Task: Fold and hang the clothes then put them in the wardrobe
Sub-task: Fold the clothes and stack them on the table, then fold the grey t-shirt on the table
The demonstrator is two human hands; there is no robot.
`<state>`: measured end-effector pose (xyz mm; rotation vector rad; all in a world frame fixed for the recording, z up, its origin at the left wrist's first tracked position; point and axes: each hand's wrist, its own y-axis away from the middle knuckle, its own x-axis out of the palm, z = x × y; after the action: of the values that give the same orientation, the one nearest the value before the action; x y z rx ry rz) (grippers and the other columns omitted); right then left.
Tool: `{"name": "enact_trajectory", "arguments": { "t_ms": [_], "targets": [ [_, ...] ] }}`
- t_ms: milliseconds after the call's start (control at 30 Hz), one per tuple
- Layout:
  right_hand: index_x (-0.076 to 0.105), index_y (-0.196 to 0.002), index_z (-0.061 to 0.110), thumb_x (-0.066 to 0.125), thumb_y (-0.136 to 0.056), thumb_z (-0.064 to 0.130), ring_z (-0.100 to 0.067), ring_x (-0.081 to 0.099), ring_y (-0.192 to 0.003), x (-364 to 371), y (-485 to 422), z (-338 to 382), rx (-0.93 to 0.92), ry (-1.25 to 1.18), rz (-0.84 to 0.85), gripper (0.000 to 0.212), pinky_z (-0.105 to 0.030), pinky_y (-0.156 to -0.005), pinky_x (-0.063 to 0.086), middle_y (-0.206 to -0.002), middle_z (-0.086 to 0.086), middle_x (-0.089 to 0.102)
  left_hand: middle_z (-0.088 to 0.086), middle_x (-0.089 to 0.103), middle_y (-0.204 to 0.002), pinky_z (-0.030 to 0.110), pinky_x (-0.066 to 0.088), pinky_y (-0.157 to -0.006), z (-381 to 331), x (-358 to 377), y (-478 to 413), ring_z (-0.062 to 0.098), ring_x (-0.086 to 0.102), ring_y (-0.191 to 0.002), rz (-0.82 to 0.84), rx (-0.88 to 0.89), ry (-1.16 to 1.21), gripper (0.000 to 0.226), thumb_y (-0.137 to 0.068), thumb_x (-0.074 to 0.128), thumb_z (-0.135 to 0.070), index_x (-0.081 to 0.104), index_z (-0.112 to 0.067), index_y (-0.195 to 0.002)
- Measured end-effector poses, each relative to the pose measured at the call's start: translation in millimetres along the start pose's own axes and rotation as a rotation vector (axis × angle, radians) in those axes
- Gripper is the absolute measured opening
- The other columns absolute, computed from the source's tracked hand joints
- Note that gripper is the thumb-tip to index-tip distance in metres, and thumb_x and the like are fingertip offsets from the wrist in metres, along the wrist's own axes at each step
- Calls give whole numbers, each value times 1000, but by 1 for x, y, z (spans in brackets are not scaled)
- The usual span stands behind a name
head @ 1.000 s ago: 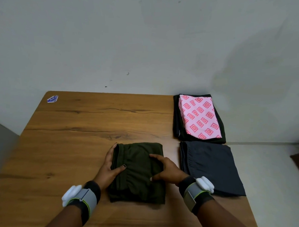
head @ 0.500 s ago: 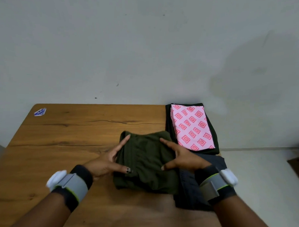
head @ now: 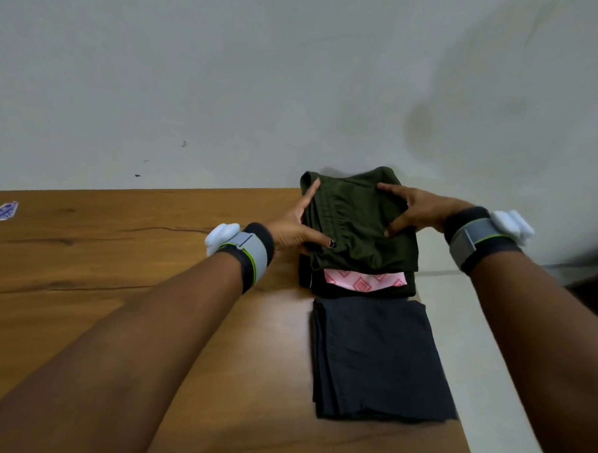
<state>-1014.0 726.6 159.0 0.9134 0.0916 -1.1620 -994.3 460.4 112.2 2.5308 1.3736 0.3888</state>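
Head view: the folded green garment [head: 359, 225], on the bare bench [head: 118, 252] a second ago, now sits on the pink patterned cloth [head: 363, 282] at the far right. The left hand [head: 297, 226] and right hand [head: 414, 211] grip its sides, thumbs on top. The dark folded garment [head: 377, 360] is unmoved.

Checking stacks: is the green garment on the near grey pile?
No, the green garment is over the pink cloth, behind the grey pile.

folded garment [head: 362, 229] atop stack [head: 363, 283] at table's [head: 118, 246] far right, another pile [head: 377, 360] before it, sticker [head: 3, 211] far left
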Motion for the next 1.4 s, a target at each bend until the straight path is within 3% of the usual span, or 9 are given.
{"name": "enact_trajectory", "arguments": {
  "t_ms": [100,233,300,467,600,733,867,1133,1400],
  "targets": [
    [28,-150,36,74,-73,-12,-28,52,-114,-5,-26,-22,63,0,32,102,-40,-74,60,-133,0,42,-3,41,-146,62,53,-82,13,8,-20,28,54,-122,-4,-53,-20,120,-71,76,13,10,-48,-150],
    [26,-150,38,68,-75,-15,-34,40,-133,12,-51,-60,97,-23,56,101,-56,-99,47,-150,-4,29,1,32,-154,40,58,-77,32,19,-29,25,48,-130,-54,-68,-90,121,-71,75,13,5,-41,-153],
    [26,-151,32,69,-74,-11,-35,31,-139,19,-57,-63,47,54,-1,98,-50,-107,41,-156,-8,20,-2,32,-153,44,54,-88,39,16,-30,21,46,-130,-90,-67,-76,119,-72,75,14,4,-38,-154],
    [43,-143,30,63,-60,35,-38,51,-121,39,-47,-37,46,221,-348,86,-48,-102,43,-141,-15,47,-16,38,-134,50,50,-97,39,2,-18,14,47,-121,-94,-162,-59,106,-79,74,2,13,-47,-151],
    [52,-133,20,61,-81,35,-38,37,-130,97,-32,3,-123,507,-594,55,-50,-104,27,-146,-12,39,2,35,-152,37,29,-115,60,-34,6,18,32,-140,-252,-50,-462,93,-77,76,-43,26,-26,-153],
    [64,-113,18,55,-76,29,-35,37,-133,167,-24,26,-438,734,-648,39,-47,-104,15,-136,-11,51,-3,10,-162,48,8,-117,103,-71,35,27,6,-148,-399,-212,-1115,73,-88,46,-65,17,-42,-152],
    [65,-108,19,59,-78,21,-36,47,-127,258,-19,52,-669,862,-472,31,-45,-104,17,-124,-10,60,-7,-14,-162,56,-7,-115,147,-114,100,29,-15,-148,-512,-323,-1227,67,-94,27,-65,-2,-45,-152],
    [42,-135,15,47,-92,41,-39,39,-122,403,0,101,-543,924,-139,50,-49,-97,34,-141,-17,37,-9,-8,-163,54,-4,-117,212,-177,285,27,-9,-149,-798,-452,-1138,56,-100,21,-53,-2,-46,-151],
    [40,-139,12,46,-94,40,-40,36,-127,590,57,192,-839,1044,49,53,-51,-99,33,-147,-16,33,-7,-5,-163,57,-1,-118,285,-210,508,29,-4,-149,-1102,-750,-858,52,-101,16,-53,0,-49,-150]
  ]
}}
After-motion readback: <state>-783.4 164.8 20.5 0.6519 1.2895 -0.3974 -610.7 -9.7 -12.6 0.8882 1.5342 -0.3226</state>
